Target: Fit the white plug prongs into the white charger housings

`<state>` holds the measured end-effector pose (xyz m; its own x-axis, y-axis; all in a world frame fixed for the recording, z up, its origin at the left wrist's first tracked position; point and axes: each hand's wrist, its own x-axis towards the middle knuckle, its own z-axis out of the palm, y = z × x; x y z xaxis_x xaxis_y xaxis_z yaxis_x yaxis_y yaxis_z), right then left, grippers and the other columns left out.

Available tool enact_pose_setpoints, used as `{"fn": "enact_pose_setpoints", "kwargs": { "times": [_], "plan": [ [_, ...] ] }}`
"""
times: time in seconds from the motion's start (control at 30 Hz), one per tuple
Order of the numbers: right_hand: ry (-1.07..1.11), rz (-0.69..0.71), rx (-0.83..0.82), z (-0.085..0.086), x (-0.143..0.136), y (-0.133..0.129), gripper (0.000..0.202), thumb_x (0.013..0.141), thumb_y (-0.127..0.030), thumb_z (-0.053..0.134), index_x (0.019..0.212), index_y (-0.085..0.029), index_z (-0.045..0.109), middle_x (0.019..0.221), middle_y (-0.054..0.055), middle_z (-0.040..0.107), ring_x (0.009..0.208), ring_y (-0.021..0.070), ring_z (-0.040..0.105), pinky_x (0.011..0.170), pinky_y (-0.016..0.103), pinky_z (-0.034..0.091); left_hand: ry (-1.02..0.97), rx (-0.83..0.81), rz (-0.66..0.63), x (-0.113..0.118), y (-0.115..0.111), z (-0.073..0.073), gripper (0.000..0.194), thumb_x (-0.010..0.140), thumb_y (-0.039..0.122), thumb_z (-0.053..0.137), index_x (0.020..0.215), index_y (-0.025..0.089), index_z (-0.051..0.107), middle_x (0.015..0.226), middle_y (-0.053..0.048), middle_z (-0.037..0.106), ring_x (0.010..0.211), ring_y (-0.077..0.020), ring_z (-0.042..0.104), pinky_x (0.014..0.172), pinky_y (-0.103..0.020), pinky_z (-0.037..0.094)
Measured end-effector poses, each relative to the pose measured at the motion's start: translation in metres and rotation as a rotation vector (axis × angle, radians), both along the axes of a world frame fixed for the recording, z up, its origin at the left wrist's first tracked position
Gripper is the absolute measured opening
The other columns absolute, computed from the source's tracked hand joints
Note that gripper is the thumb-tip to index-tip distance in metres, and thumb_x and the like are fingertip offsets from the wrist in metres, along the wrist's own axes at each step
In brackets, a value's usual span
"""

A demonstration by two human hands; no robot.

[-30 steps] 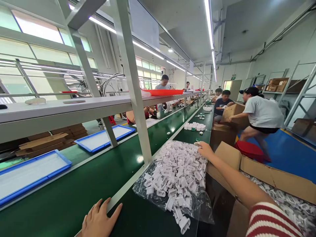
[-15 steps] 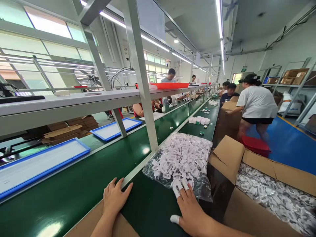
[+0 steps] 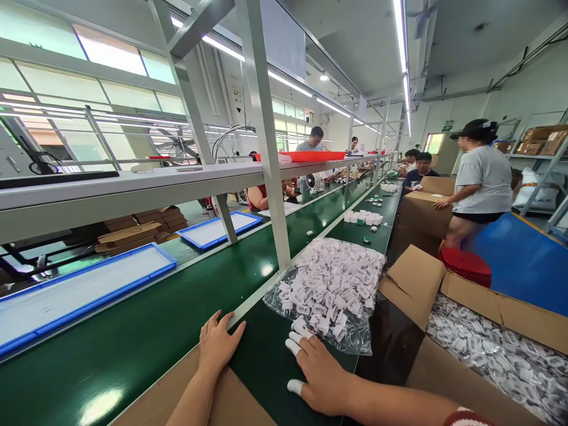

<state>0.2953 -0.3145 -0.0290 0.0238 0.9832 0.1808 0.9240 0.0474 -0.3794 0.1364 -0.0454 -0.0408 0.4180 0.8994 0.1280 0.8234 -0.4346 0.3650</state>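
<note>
My left hand (image 3: 219,344) rests with spread fingers on the pale rail (image 3: 248,304) along the green conveyor, and nothing is in it. White finger cots cover the thumb and several fingers of my right hand (image 3: 323,371). Its thumb stands apart, and its fingertips reach to the near left edge of a clear plastic bag (image 3: 361,342) on the green bench top (image 3: 261,361). White plastic housings (image 3: 332,287) lie heaped on the bag. Whether the fingertips touch a housing is hard to make out.
An open carton (image 3: 410,278) of bagged white parts (image 3: 497,343) stands at the right. White blocks (image 3: 364,218) and small green circuit boards (image 3: 367,239) lie farther along the bench. Blue-rimmed trays (image 3: 164,255) are at the left. A person (image 3: 483,171) stands by a carton (image 3: 428,207) near a red stool (image 3: 465,264).
My right hand has drawn left and slightly down from the heap's near edge. My left hand stays at the rail. The standing person has turned and moved right, and the view has shifted slightly.
</note>
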Motion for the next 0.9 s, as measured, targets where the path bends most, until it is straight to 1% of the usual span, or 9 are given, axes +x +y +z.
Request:
{"fn": "enact_pose_setpoints", "kwargs": {
  "times": [0.03, 0.1, 0.2, 0.3, 0.37, 0.47, 0.53, 0.7, 0.9],
  "plan": [
    [0.007, -0.02, -0.013, -0.001, 0.0, -0.003, 0.065, 0.096, -0.046, 0.051, 0.151, -0.012, 0.041, 0.149, 0.019, 0.047, 0.138, 0.0346, 0.04, 0.123, 0.054, 0.022, -0.011, 0.002, 0.002, 0.0, 0.0, 0.0, 0.071, 0.085, 0.06, 0.04, 0.136, 0.016, 0.063, 0.156, -0.016, 0.043, 0.148, -0.0374, 0.032, 0.122, -0.053, 0.028],
    [0.022, -0.131, -0.068, -0.004, 0.004, -0.009, 0.058, 0.095, -0.046, 0.051, 0.143, -0.012, 0.049, 0.146, 0.02, 0.049, 0.137, 0.0384, 0.041, 0.121, 0.06, 0.022, -0.024, 0.003, 0.004, 0.0, 0.0, 0.0, 0.07, 0.085, 0.059, 0.04, 0.135, 0.016, 0.064, 0.155, -0.016, 0.043, 0.147, -0.0371, 0.033, 0.121, -0.052, 0.029],
    [0.041, -0.312, -0.153, -0.005, 0.012, -0.012, 0.053, 0.095, -0.045, 0.051, 0.135, -0.01, 0.054, 0.151, 0.024, 0.043, 0.141, 0.0436, 0.036, 0.117, 0.063, 0.027, -0.02, 0.0, 0.003, 0.001, 0.001, -0.001, 0.07, 0.085, 0.059, 0.04, 0.135, 0.018, 0.065, 0.155, -0.015, 0.044, 0.146, -0.0372, 0.033, 0.121, -0.052, 0.029],
    [-0.014, -0.443, -0.145, -0.001, 0.024, -0.007, 0.055, 0.092, -0.041, 0.055, 0.134, -0.006, 0.052, 0.152, 0.028, 0.039, 0.146, 0.0453, 0.029, 0.119, 0.065, 0.02, -0.015, -0.004, 0.0, 0.003, 0.002, -0.001, 0.07, 0.084, 0.061, 0.04, 0.135, 0.018, 0.065, 0.155, -0.014, 0.044, 0.146, -0.0375, 0.033, 0.121, -0.053, 0.029],
    [-0.072, -0.503, -0.128, 0.004, 0.033, -0.001, 0.05, 0.09, -0.034, 0.056, 0.13, -0.004, 0.054, 0.148, 0.028, 0.043, 0.144, 0.0434, 0.031, 0.121, 0.062, 0.016, -0.015, -0.011, 0.001, 0.003, 0.003, -0.001, 0.071, 0.084, 0.061, 0.04, 0.135, 0.018, 0.064, 0.156, -0.014, 0.043, 0.147, -0.0378, 0.033, 0.121, -0.053, 0.029],
    [-0.131, -0.532, -0.139, 0.013, 0.048, 0.012, 0.036, 0.088, -0.025, 0.053, 0.119, -0.008, 0.059, 0.139, 0.024, 0.051, 0.134, 0.038, 0.043, 0.12, 0.054, 0.019, -0.016, -0.021, -0.001, 0.002, 0.002, 0.0, 0.072, 0.084, 0.061, 0.039, 0.136, 0.018, 0.064, 0.156, -0.014, 0.041, 0.147, -0.0377, 0.032, 0.121, -0.053, 0.028],
    [-0.155, -0.556, -0.143, 0.02, 0.059, 0.021, 0.031, 0.088, -0.025, 0.052, 0.114, -0.01, 0.061, 0.136, 0.022, 0.052, 0.128, 0.0366, 0.047, 0.118, 0.052, 0.022, -0.021, -0.02, 0.0, 0.001, 0.001, -0.001, 0.072, 0.084, 0.061, 0.038, 0.136, 0.018, 0.064, 0.156, -0.015, 0.041, 0.148, -0.0375, 0.031, 0.121, -0.052, 0.028],
    [-0.163, -0.626, -0.206, 0.034, 0.086, 0.049, 0.04, 0.09, -0.029, 0.051, 0.123, -0.007, 0.058, 0.138, 0.025, 0.049, 0.122, 0.0379, 0.049, 0.108, 0.05, 0.031, -0.052, 0.005, -0.004, 0.0, 0.002, -0.004, 0.07, 0.083, 0.06, 0.04, 0.133, 0.017, 0.066, 0.155, -0.015, 0.044, 0.146, -0.0381, 0.033, 0.12, -0.053, 0.03],
    [-0.16, -0.648, -0.216, 0.048, 0.108, 0.089, 0.053, 0.088, -0.04, 0.058, 0.134, -0.014, 0.053, 0.144, 0.023, 0.044, 0.128, 0.0411, 0.043, 0.106, 0.054, 0.029, -0.085, 0.029, -0.004, 0.001, 0.004, -0.008, 0.066, 0.083, 0.059, 0.043, 0.128, 0.019, 0.068, 0.152, -0.015, 0.048, 0.144, -0.0378, 0.037, 0.119, -0.053, 0.031]
  ]
}}
